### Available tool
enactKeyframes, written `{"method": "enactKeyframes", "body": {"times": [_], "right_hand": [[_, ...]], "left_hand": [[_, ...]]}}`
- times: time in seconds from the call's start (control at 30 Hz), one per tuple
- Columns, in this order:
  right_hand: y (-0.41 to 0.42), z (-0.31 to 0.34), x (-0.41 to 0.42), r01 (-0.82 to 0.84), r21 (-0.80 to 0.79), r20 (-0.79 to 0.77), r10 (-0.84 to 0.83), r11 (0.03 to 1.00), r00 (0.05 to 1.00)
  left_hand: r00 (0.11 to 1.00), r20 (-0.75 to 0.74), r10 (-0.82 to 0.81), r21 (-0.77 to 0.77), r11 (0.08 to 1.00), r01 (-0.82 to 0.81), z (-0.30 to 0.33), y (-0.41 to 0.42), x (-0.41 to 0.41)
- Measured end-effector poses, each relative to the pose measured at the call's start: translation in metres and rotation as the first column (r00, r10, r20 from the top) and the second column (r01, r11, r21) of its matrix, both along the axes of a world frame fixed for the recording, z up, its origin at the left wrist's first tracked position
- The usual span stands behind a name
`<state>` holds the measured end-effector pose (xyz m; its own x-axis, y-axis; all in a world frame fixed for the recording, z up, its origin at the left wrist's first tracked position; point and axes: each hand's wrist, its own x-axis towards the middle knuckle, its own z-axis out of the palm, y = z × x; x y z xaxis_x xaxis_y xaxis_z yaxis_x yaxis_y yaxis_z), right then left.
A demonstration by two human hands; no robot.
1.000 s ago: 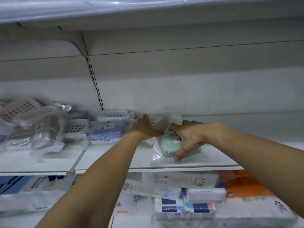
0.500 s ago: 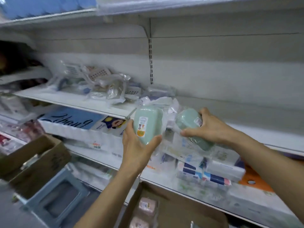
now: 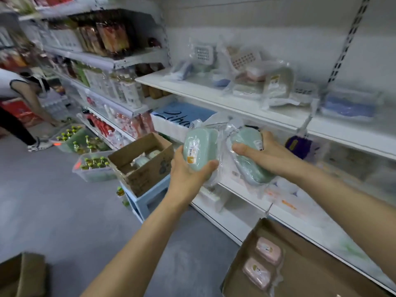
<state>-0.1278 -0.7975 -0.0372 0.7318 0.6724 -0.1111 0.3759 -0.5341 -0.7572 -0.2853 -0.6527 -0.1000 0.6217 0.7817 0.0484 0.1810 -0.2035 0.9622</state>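
Item one: a pale green box (image 3: 200,150), lidded, sealed in clear film, with a white and orange label on the side facing the camera. It is held upright in the left hand (image 3: 188,176), in front of the shelving and clear of it. Its lower end is cupped by the curled fingers, one wrapped round the lower right corner and the others laid up the left edge, partly hidden. Item two: a second green box (image 3: 250,159) of the same kind, likewise film-wrapped, tilted with its upper end toward the shelves. It is gripped from the right by the right hand (image 3: 273,156). The thumb is laid across its near face, while the fingers are curled over its far side, mostly out of sight. The two boxes are held just beside each other; whether their wrappers touch cannot be told. Behind them a white shelf (image 3: 214,98) is stocked with further wrapped goods, blurred. Below the right forearm an open cardboard carton (image 3: 304,260) is seen, with two pink boxes (image 3: 269,250) laid in its left end. To the left a smaller carton (image 3: 147,174) is set on a light blue stool (image 3: 147,202). Further left, a person (image 3: 23,97) is bent over near bins of bottles (image 3: 94,166) on the grey floor.
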Motion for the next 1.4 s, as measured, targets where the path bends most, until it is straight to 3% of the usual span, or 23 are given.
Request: {"method": "enactKeyframes", "body": {"times": [0.33,0.47,0.67,0.9,1.07,1.2,1.4], "right_hand": [[0.242,-0.050,-0.048,-0.098,-0.033,-0.178,0.091,0.995,0.980],[0.315,-0.067,-0.047,-0.120,-0.069,-0.174,0.107,0.990,0.979],[0.419,-0.105,-0.027,-0.153,-0.122,-0.250,0.118,0.981,0.961],[0.570,-0.153,0.027,-0.214,-0.245,-0.227,0.159,0.946,0.961],[0.652,-0.201,0.065,-0.264,-0.359,-0.259,0.176,0.895,0.950],[0.710,-0.263,0.075,-0.268,-0.523,-0.170,0.209,0.809,0.963],[0.764,-0.343,0.058,-0.377,-0.655,-0.229,0.304,0.654,0.925]], "left_hand": [[0.981,-0.125,0.147,-0.222,0.960,-0.172,-0.035,0.219,-0.094],[0.965,-0.145,0.218,-0.271,0.929,-0.250,-0.055,0.285,-0.103],[0.907,-0.296,0.298,-0.298,0.874,-0.384,-0.106,0.370,-0.091],[0.836,-0.359,0.415,-0.382,0.752,-0.538,-0.167,0.495,-0.027],[0.770,-0.453,0.449,-0.481,0.605,-0.635,-0.203,0.556,0.016],[0.674,-0.583,0.453,-0.520,0.430,-0.739,-0.249,0.593,0.041],[0.579,-0.726,0.372,-0.472,0.343,-0.812,-0.310,0.612,0.053]]}}
